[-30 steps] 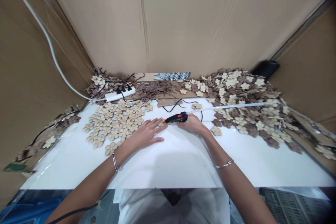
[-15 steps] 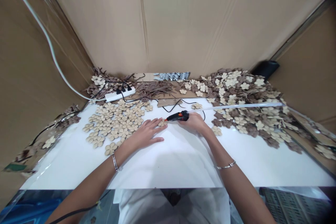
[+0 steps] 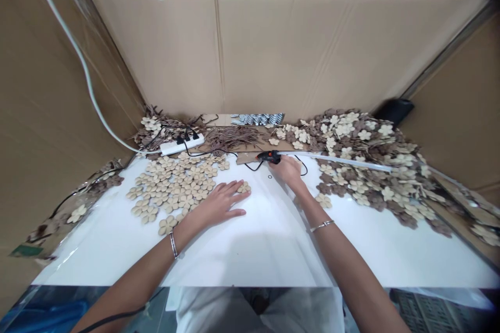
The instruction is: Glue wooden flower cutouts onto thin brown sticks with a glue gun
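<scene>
From where I stand, the person's left hand (image 3: 222,202) lies flat on the white surface (image 3: 281,255), its fingers lightly spread, the tips touching one cream flower (image 3: 244,187), probably to steady it. That flower sits near the middle of the surface, closer to the far edge than the near one. The right hand's (image 3: 287,170) fingers are curled around a black glue gun (image 3: 269,156) toward the far edge, its orange tip pointing left over a cardboard scrap (image 3: 247,158), perhaps so drips miss the white; whether it touches, I can't tell. A long pale glue stick (image 3: 339,160) trails rightward from the gun's back end.

Counting up: one gun, one stick, one scrap, one flower at the left fingertips. One white power strip (image 3: 182,144) sits by the far-left corner, with what look like three black plugs in it, likely placed there to keep the cords behind the work. The cream flowers (image 3: 182,187) spread over the left side run to dozens, and the brown-and-cream heap (image 3: 363,161) along the right overlaps too much to count. So do the brown strands (image 3: 232,138) bundled by the far edge. Two bracelets, one per wrist.
</scene>
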Tool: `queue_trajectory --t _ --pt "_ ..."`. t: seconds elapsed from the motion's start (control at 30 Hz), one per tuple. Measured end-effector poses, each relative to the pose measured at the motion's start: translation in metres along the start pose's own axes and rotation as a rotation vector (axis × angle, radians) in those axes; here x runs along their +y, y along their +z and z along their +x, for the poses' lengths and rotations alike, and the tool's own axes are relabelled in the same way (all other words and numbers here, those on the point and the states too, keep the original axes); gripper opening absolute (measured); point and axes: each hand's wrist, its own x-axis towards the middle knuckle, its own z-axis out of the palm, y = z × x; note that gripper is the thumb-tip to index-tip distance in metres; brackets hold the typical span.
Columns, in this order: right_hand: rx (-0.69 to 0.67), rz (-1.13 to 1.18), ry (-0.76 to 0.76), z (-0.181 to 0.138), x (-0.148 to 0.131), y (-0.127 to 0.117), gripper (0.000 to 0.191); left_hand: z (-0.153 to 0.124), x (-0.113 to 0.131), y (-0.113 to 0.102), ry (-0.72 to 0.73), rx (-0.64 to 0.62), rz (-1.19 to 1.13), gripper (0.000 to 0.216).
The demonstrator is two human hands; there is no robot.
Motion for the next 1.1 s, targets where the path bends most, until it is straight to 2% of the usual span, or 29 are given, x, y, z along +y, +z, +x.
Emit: queue_trajectory --t 0.17,0.27,0.4,0.47,0.57,0.67,0.77,0.87,0.97,1.1 --pt "0.019 -0.067 -0.186 -0.011 0.011 -0.005 0.030 0.000 0.001 -0.001 -0.022 -0.022 -0.078 0.060" --pt "-0.025 -0.087 -0.326 -0.019 0.018 -0.005 0.028 -0.003 -0.001 -0.007 -0.007 -0.061 -0.193 0.061" --pt "-0.046 -0.060 -0.361 -0.030 0.025 0.000 0.031 -0.006 -0.009 -0.029 0.024 -0.124 -0.387 0.057" --pt "-0.051 -0.046 -0.368 -0.034 0.029 0.001 0.035 0.000 -0.015 -0.042 0.009 -0.091 -0.466 0.046" --pt "-0.044 -0.022 -0.382 -0.040 0.033 0.000 0.044 0.027 -0.025 -0.059 -0.058 0.104 -0.483 0.038" --pt "0.069 0.018 -0.387 -0.044 0.033 -0.004 0.049 0.074 -0.035 -0.062 -0.178 0.277 -0.248 0.029" --pt "0.234 0.106 -0.401 -0.048 0.030 -0.008 0.043 0.125 -0.042 -0.055 -0.399 0.321 0.033 0.022" --pt "0.353 0.206 -0.452 -0.051 0.029 -0.010 0.034 0.162 -0.044 -0.045 -0.464 0.348 0.068 0.020" --pt "0.404 0.294 -0.497 -0.052 0.031 -0.009 0.029 0.179 -0.044 -0.041 -0.479 0.358 0.030 0.018" --pt "0.410 0.521 -0.498 -0.053 0.030 -0.010 0.024 0.169 -0.039 -0.050 -0.394 0.354 -0.067 0.021"
